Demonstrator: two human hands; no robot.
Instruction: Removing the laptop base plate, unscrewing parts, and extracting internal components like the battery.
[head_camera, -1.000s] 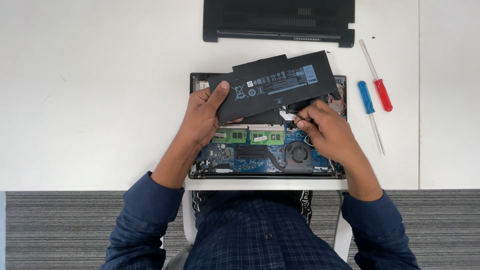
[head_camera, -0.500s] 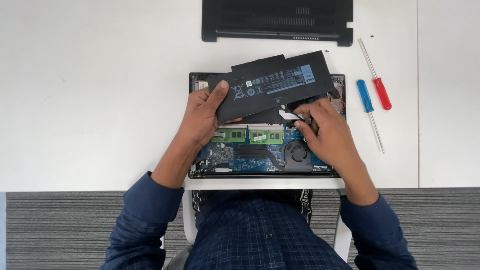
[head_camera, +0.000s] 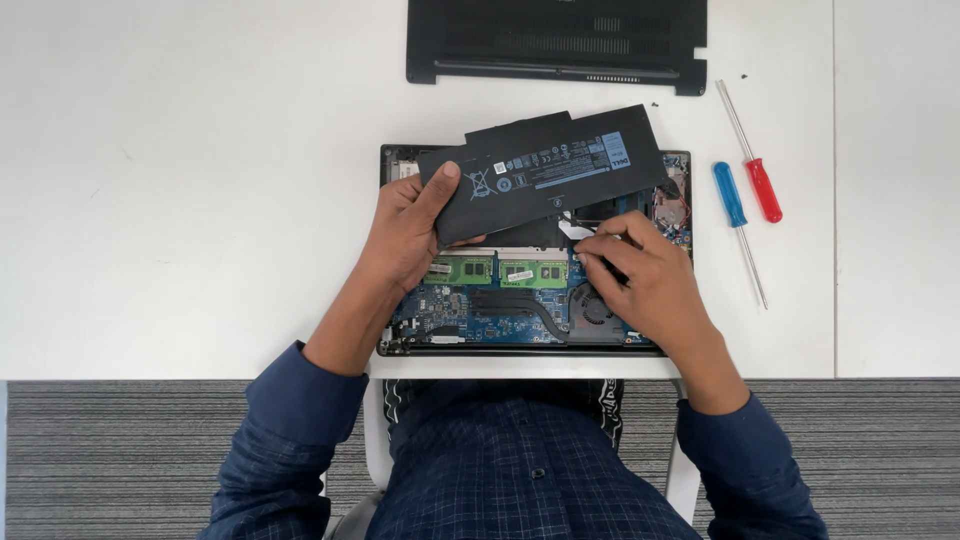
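Observation:
An opened laptop base (head_camera: 480, 320) lies on the white table with its circuit board, green memory sticks and fan exposed. My left hand (head_camera: 408, 232) grips the left end of a flat black battery pack (head_camera: 545, 172), holding it tilted above the upper half of the laptop. My right hand (head_camera: 640, 278) pinches at a small white cable or tab just under the battery's lower right edge, above the fan.
The laptop's black bottom cover (head_camera: 555, 42) lies at the table's far edge. A blue-handled screwdriver (head_camera: 732, 198) and a red-handled screwdriver (head_camera: 760, 186) lie right of the laptop. Tiny screws sit near the cover's corner. A table seam (head_camera: 834, 190) runs at the right.
The battery has tilted and shifted slightly. My right hand's fingers have moved a little left under the battery's edge. My left hand keeps its grip.

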